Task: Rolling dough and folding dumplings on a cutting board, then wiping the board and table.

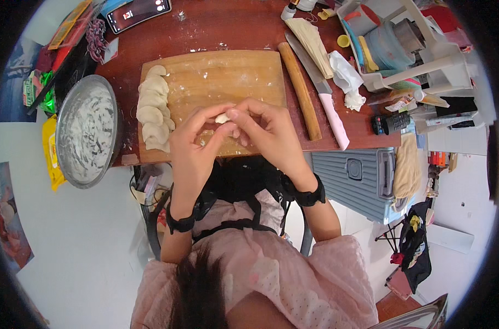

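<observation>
Near the front edge of a wooden cutting board (228,70), my left hand (200,144) and my right hand (266,131) meet at the fingertips. Between them they pinch a small pale piece of dough (222,119), partly hidden by the fingers. Overlapping flattened rounds of dough (152,107) lie in a column along the board's left side. Flour specks dot the board. To its right rests a wooden rolling pin (301,92), and beside that a kitchen knife (333,119) with a pink handle.
A flour-coated metal bowl (87,131) stands at the table's left edge. A smartphone (138,14) lies at the back left. Crumpled white tissue (346,74) is right of the knife. A white plastic rack (422,70) with cups and containers stands at the right, near a black remote control (395,122).
</observation>
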Demonstrator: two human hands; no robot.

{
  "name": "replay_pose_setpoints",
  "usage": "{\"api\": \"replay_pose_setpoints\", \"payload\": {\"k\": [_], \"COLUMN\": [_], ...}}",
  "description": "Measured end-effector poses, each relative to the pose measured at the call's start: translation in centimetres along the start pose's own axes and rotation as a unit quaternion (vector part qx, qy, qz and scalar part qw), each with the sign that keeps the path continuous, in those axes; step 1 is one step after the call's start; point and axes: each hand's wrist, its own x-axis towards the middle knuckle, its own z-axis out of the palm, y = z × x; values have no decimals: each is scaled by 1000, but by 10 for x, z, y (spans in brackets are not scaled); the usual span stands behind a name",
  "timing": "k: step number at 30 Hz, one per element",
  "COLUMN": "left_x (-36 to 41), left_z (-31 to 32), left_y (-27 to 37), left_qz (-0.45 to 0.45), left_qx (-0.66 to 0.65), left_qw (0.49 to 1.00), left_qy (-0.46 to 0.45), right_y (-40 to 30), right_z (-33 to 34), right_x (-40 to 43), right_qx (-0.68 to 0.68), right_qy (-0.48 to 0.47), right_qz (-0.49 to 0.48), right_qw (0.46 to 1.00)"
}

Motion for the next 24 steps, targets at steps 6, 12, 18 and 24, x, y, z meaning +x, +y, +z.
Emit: {"api": "replay_pose_setpoints", "payload": {"k": [6,12,18,24], "left_x": [2,2,3,2], "left_z": [-1,-2,-2,-3], "left_y": [0,-4,-7,-18], "left_qz": [21,33,52,28], "left_qx": [21,48,48,93], "left_qw": [999,998,997,995], "left_qy": [13,-14,8,27], "right_y": [0,9,10,15], "right_z": [-3,-5,-8,-8], "right_x": [-2,-5,-1,1], "right_qx": [-12,89,111,-100], "right_qy": [-13,-4,7,28], "right_qz": [40,30,29,-33], "right_qw": [999,996,993,994]}}
